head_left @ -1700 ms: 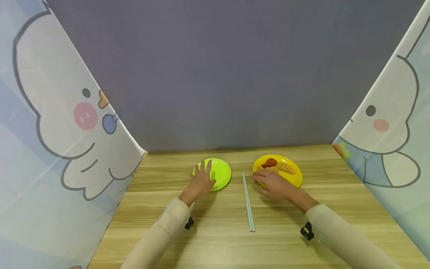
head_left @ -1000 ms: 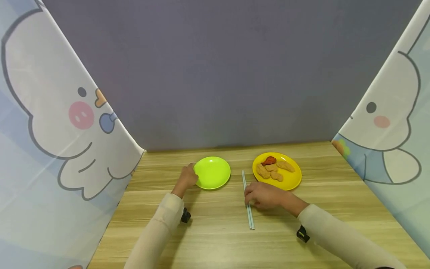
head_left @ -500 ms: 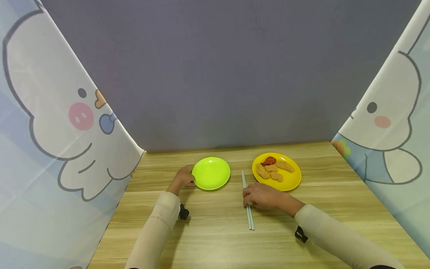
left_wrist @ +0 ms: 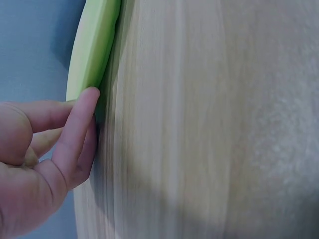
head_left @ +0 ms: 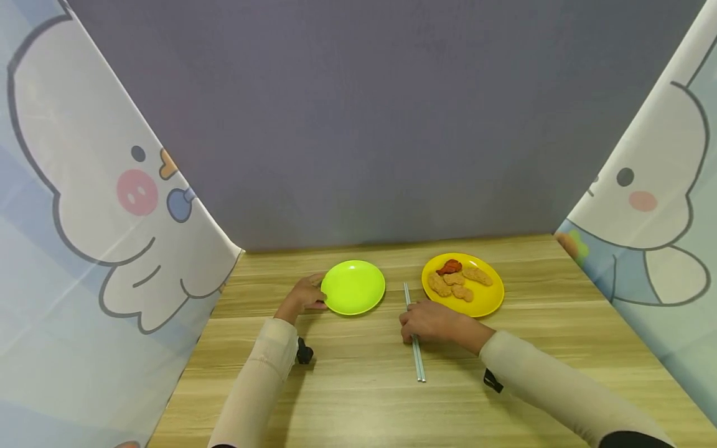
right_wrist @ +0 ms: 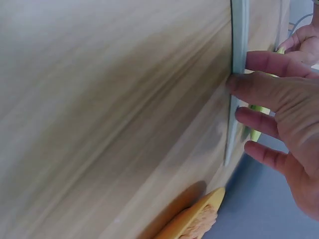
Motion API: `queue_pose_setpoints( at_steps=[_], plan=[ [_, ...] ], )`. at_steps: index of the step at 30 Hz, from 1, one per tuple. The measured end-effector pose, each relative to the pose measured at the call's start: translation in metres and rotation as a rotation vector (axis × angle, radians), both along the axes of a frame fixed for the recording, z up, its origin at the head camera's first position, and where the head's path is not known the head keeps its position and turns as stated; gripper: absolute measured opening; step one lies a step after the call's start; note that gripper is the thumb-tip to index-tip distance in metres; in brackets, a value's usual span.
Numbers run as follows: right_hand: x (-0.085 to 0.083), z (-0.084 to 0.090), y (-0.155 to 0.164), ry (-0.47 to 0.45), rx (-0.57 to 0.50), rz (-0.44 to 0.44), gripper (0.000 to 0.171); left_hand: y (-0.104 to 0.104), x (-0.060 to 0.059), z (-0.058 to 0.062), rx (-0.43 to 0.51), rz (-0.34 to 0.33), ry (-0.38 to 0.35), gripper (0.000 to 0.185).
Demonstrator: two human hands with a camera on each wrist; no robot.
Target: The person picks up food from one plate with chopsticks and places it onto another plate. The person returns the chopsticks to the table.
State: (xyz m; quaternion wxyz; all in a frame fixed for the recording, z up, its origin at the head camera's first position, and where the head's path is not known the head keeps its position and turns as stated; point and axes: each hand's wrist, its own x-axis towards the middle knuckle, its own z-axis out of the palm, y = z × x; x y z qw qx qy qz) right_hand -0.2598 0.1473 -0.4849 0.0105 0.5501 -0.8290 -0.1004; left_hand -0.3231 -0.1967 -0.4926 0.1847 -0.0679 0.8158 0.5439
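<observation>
Left hand (head_left: 306, 291): one, back uppermost, thumb and fingers brought together in a pinch. Left arm (head_left: 254, 376): pale-sleeved, running back and outward from it. Right hand (head_left: 430, 321): one, slightly nearer the person, thumb (right_wrist: 256, 87) and fingers (right_wrist: 259, 122) bent in a grip. Right arm (head_left: 562, 386): pale-sleeved, slanting back, outward.

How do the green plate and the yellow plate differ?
The green plate is bare, while the yellow plate holds several food-like pieces. In the head view, the yellow plate looks wider than the green plate. The left hand grips the green plate's rim; the yellow plate is not held. Both are shallow and rest on the wood-grain table.
</observation>
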Motion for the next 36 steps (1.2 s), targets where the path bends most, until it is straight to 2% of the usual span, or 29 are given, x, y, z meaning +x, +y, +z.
queue_pose_setpoints(
  at_steps=[8, 14, 18, 24, 28, 32, 36],
  plan=[
    [0.003, 0.006, -0.014, 0.178, 0.123, 0.089, 0.016, 0.004, -0.001, 0.002, -0.009, 0.013, -0.006, 0.076],
    [0.002, 0.008, -0.017, 0.222, 0.173, 0.147, 0.019, 0.004, -0.002, 0.002, -0.014, 0.004, -0.009, 0.076],
    [0.002, 0.008, -0.015, 0.269, 0.169, 0.187, 0.018, 0.004, -0.004, 0.001, -0.018, 0.007, -0.003, 0.076],
    [0.0, 0.003, -0.003, 0.395, 0.065, 0.289, 0.015, 0.004, -0.004, -0.001, -0.013, 0.007, -0.005, 0.078],
    [-0.001, 0.002, 0.007, 0.42, -0.058, 0.299, 0.01, 0.004, -0.003, -0.002, -0.003, 0.003, -0.019, 0.079],
    [-0.003, 0.013, 0.012, 0.39, -0.199, 0.298, 0.022, 0.003, -0.002, -0.002, -0.005, 0.004, -0.01, 0.079],
    [-0.004, 0.031, 0.015, 0.262, -0.348, 0.283, 0.035, 0.003, -0.002, -0.001, 0.0, 0.002, -0.005, 0.077]
  ],
)
